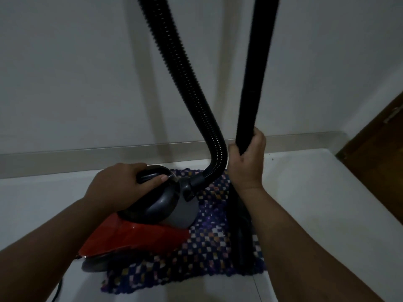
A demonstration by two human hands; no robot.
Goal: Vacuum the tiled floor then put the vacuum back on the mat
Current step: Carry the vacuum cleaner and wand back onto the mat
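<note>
Gripping vacuum (139, 216) handle, left hand (117, 188), right hand (247, 162) holding wand (253, 83), mat (209, 243)

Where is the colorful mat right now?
In the head view, the mat lies low in the middle on the white floor near the wall, under the red vacuum.

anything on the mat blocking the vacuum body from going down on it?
Nothing visible. The left hand grips the handle of the vacuum body, already over the mat's left part. The right hand holds the wand upright over its right side, apart from the body.
</note>
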